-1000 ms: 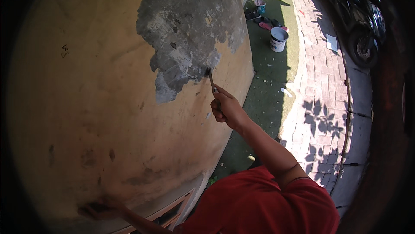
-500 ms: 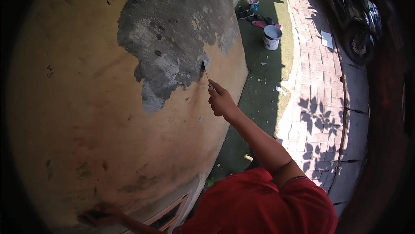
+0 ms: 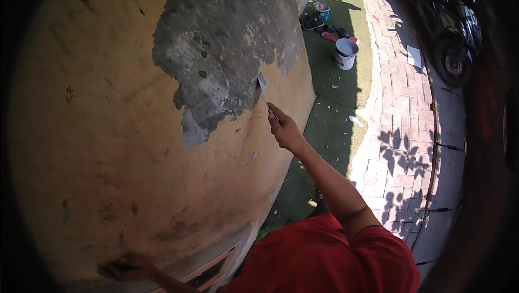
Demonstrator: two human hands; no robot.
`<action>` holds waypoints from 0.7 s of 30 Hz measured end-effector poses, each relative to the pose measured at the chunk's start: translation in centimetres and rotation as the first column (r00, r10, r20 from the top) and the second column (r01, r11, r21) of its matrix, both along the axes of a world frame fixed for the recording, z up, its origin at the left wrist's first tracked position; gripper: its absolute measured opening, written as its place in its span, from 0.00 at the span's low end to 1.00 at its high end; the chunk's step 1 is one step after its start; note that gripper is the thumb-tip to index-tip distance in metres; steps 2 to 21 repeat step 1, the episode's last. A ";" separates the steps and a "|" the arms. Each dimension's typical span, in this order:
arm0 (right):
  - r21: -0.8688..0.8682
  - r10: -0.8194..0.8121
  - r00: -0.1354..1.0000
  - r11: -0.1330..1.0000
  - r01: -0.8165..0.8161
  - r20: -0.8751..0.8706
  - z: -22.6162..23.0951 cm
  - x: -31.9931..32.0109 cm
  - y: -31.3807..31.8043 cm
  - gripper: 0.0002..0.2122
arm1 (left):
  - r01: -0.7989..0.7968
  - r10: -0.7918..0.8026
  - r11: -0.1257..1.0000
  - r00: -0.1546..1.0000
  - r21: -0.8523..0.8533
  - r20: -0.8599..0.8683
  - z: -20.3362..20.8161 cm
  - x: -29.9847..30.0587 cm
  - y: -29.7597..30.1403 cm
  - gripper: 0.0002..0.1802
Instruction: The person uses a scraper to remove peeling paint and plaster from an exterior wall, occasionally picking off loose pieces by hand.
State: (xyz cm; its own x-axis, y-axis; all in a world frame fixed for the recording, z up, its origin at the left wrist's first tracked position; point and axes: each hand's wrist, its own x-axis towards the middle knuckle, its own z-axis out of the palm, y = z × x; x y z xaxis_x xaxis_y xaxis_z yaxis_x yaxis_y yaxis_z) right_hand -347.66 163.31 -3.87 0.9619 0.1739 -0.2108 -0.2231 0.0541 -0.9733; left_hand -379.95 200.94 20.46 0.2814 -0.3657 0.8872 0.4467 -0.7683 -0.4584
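Observation:
My right hand [image 3: 286,132] is closed round the handle of a scraper [image 3: 263,88]. Its flat blade touches the yellow wall [image 3: 135,174] where the paint ends along a bare grey patch [image 3: 221,28]. The patch has a ragged border and pale smears. At the lower left, my left hand [image 3: 125,267] rests against the wall with its fingers stretched out; it is dark there and fine detail is lost.
A white bucket [image 3: 346,55] stands on the green ground strip [image 3: 324,109] beside the wall. Beyond it are sandals [image 3: 328,35] and a smaller blue tub [image 3: 323,11]. A motorcycle [image 3: 451,33] is parked past the brick paving [image 3: 397,98]. A framed opening [image 3: 213,271] sits low in the wall.
The view has shifted slightly, so the scene sits a little lower and to the right. The scraper blade shows lighter and at a changed angle. My left hand stays against the wall.

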 end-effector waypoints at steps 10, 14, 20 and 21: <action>0.061 -0.011 0.998 0.998 0.015 -0.069 1.0 1.2 -1.0 0.24 | 0.015 -0.015 1.000 1.000 -0.008 -0.012 0.2 0.0 0.1 0.31; 0.061 -0.011 0.998 0.998 0.015 -0.069 1.0 1.2 -1.0 0.24 | 0.015 -0.015 1.000 1.000 -0.008 -0.012 0.2 0.0 0.1 0.31; 0.061 -0.011 0.998 0.998 0.015 -0.069 1.0 1.2 -1.0 0.24 | 0.015 -0.015 1.000 1.000 -0.008 -0.012 0.2 0.0 0.1 0.31; 0.061 -0.011 0.998 0.998 0.015 -0.069 1.0 1.2 -1.0 0.24 | 0.015 -0.015 1.000 1.000 -0.008 -0.012 0.2 0.0 0.1 0.31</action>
